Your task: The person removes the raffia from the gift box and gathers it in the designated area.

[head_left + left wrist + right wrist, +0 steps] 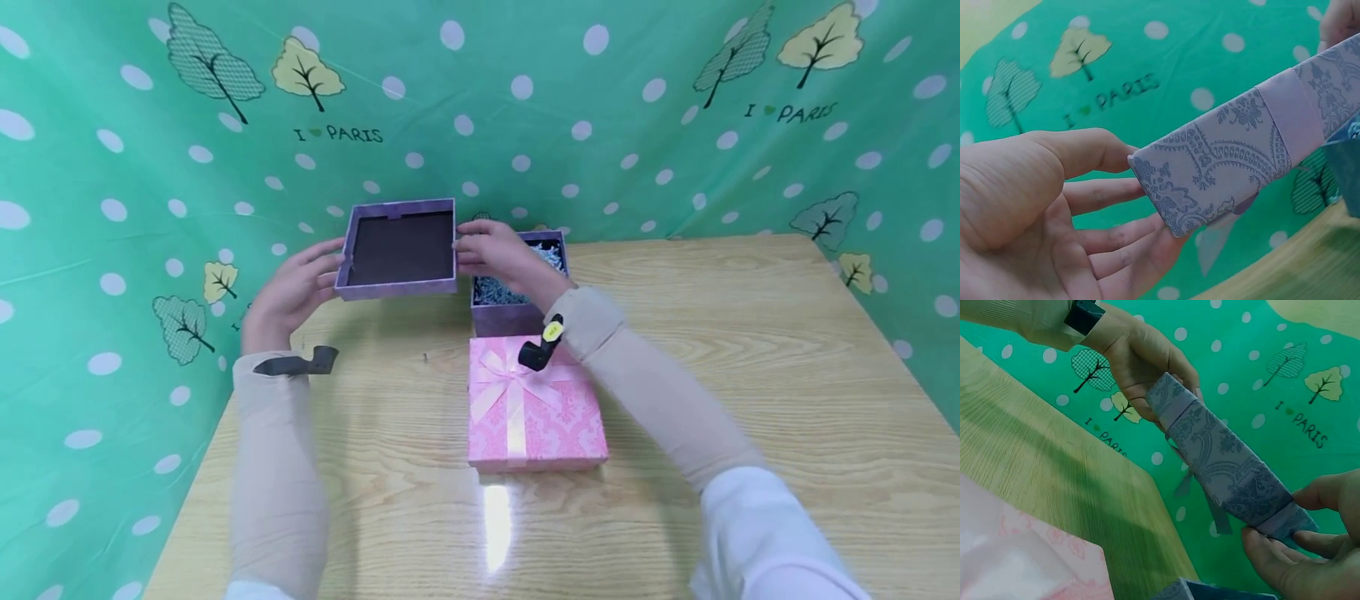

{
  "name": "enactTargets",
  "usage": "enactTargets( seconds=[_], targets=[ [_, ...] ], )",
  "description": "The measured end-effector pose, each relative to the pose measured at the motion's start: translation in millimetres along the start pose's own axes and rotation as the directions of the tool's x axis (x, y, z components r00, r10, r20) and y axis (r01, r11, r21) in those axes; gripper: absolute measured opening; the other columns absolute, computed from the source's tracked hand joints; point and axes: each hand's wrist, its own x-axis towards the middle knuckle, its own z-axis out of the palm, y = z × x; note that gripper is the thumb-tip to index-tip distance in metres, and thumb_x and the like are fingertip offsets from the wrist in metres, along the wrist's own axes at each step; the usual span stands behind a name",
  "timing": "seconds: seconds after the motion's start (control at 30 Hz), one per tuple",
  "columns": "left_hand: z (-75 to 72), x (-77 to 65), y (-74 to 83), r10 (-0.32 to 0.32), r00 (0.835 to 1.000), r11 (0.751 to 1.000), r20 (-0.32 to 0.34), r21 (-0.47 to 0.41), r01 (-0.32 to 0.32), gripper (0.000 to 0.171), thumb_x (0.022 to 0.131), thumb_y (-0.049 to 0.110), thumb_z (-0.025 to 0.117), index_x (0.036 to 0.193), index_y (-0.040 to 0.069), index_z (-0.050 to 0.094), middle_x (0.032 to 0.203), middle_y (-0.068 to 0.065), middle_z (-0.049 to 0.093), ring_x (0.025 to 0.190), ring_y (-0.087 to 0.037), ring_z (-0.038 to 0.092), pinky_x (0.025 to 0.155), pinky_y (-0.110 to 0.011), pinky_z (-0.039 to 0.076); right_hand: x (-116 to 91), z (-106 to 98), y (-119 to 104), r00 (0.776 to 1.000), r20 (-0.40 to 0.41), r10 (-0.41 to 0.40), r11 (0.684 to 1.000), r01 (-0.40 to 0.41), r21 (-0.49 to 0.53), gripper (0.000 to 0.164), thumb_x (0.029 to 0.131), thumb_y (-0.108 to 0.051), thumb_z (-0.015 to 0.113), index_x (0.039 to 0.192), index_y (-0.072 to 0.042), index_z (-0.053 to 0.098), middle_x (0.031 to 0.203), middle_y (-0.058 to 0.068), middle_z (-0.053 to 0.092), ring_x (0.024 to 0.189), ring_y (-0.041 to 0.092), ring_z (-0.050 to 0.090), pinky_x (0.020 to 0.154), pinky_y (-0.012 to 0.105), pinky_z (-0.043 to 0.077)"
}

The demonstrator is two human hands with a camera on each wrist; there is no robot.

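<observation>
A purple patterned box lid point(402, 250) is raised above the table, its dark hollow side facing up towards the head camera. My left hand point(288, 292) holds its left side, thumb at the upper edge and fingers beneath, as the left wrist view shows. At the opposite side my right hand point(510, 254) pinches the lid point(1225, 462) between thumb and fingers. Ribbon tails point(1219, 515) hang below it. Behind my right hand stands the open purple box point(506, 319), filled with blue shredded paper point(491, 292) and partly hidden by that hand and wrist.
A closed pink gift box point(540, 429) with a ribbon bow lies on the wooden table point(750, 350), just in front of the purple box. Green dotted cloth point(525, 108) hangs behind the table and along its sides. My right forearm passes over the table to the right of the pink box.
</observation>
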Motion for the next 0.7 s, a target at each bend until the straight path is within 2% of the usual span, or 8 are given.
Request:
enactTargets(
  seconds=[0.27, 0.5, 0.7],
  targets=[
    [-23.1, -8.5, -16.8, -0.008, 1.0, 0.999, -0.012, -0.036, 0.008, 0.055, 0.099, 0.021, 0.053, 0.148, 0.007, 0.032, 0.137, -0.001, 0.045, 0.102, -0.012, 0.063, 0.085, -0.022, 0.054, 14.0, 26.0, 9.7, 0.999, 0.014, 0.045, 0.998, -0.045, -0.033, 0.053, 0.095, -0.005, 0.055, 0.143, -0.002, 0.035, 0.128, 0.021, 0.055, 0.113, 0.032, 0.059, 0.1, 0.039, 0.05],
    [-37.3, -11.8, -31.7, -0.06, 0.997, 0.996, -0.038, -0.066, 0.058, 0.056, 0.1, 0.02, 0.051, 0.15, 0.008, 0.029, 0.121, 0.006, 0.062, 0.095, -0.008, 0.066, 0.082, -0.021, 0.054, 26.6, 46.2, 21.7, 0.998, -0.012, 0.055, 0.994, -0.056, -0.09, 0.056, 0.092, -0.002, 0.058, 0.143, 0.001, 0.036, 0.124, 0.023, 0.056, 0.111, 0.032, 0.06, 0.097, 0.039, 0.052],
    [-46.0, -13.9, -43.9, -0.108, 0.991, 0.994, -0.074, -0.033, 0.106, 0.056, 0.101, 0.02, 0.047, 0.151, 0.008, 0.024, 0.116, 0.007, 0.063, 0.094, -0.008, 0.066, 0.081, -0.02, 0.054, 34.9, 61.4, 32.0, 0.998, -0.019, 0.052, 0.985, -0.055, -0.162, 0.05, 0.092, 0.003, 0.054, 0.139, 0.004, 0.041, 0.119, 0.024, 0.059, 0.104, 0.031, 0.063, 0.091, 0.035, 0.055]
  ],
)
